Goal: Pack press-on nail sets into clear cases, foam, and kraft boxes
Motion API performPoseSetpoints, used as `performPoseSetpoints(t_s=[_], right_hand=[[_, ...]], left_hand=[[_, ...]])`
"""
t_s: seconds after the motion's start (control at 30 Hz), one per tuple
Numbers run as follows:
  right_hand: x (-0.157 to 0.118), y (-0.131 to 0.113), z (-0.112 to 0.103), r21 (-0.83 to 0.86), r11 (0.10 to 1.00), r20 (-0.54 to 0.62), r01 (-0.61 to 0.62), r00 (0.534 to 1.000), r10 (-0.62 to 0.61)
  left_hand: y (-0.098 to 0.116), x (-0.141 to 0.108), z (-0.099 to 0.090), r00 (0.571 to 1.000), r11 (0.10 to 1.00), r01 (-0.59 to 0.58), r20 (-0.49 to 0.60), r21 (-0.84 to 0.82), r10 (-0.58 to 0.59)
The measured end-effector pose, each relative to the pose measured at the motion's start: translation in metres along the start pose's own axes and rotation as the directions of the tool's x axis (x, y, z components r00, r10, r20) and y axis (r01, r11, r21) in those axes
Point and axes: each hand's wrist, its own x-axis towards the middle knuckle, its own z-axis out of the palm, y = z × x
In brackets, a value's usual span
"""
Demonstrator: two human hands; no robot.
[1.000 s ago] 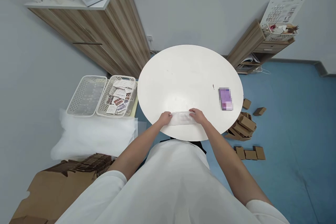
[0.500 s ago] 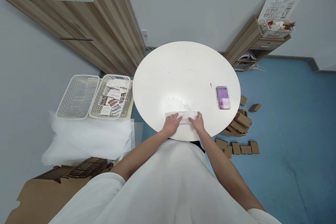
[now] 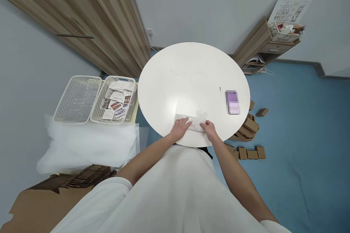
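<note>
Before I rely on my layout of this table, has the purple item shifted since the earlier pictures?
No. The purple item keeps the same spot beside the small dark mark on the white table.

Grey walls (image 3: 191, 7) meet a blue floor (image 3: 287, 116) around a glossy oval white worktop (image 3: 197, 69) and wood-grain cabinets (image 3: 120, 22).

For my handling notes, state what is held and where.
A white strip: the right hand pinches it at its right end. The left hand lies over its left part; whether it grips cannot be told.
</note>
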Motion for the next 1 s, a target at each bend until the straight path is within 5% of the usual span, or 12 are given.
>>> performPoseSetpoints(t_s=[0.23, 0.43, 0.57, 0.73, 0.83, 0.87, 0.93, 1.0], right_hand=[[0.0, -0.013, 0.022, 0.122, 0.991, 0.164, 0.047, 0.984, -0.067], [0.009, -0.012, 0.021, -0.207, 0.954, 0.248, 0.216, 0.955, -0.163], [0.014, -0.008, 0.012, -0.463, 0.825, 0.189, 0.325, 0.945, -0.266], [0.008, 0.001, 0.019, -0.657, 0.544, 0.323, 0.521, 0.847, -0.422], [0.005, 0.001, 0.028, -0.71, 0.473, 0.351, 0.521, 0.845, -0.403], [0.005, 0.001, 0.03, -0.719, 0.463, 0.353, 0.519, 0.846, -0.4], [0.007, 0.0, 0.032, -0.723, 0.457, 0.351, 0.518, 0.845, -0.403], [0.009, 0.0, 0.033, -0.714, 0.459, 0.356, 0.529, 0.838, -0.414]], left_hand=[[0.005, -0.002, -0.007, 1.0, 0.997, 0.006, -0.004, -0.076, -0.006], [0.019, -0.01, -0.017, 0.99, 0.985, -0.138, -0.024, -0.106, 0.136], [0.016, -0.008, -0.016, 0.989, 0.989, -0.137, 0.051, -0.064, 0.14], [0.007, -0.014, -0.012, 0.993, 0.994, -0.103, 0.047, -0.035, 0.105], [0.003, -0.026, -0.006, 0.99, 0.987, 0.122, -0.053, -0.107, -0.129], [0.001, -0.03, -0.003, 0.957, 0.953, 0.259, -0.088, -0.16, -0.275], [-0.003, -0.035, 0.003, 0.819, 0.805, 0.512, -0.111, -0.3, -0.562], [-0.007, -0.037, 0.008, 0.69, 0.64, 0.627, -0.064, -0.445, -0.721]])
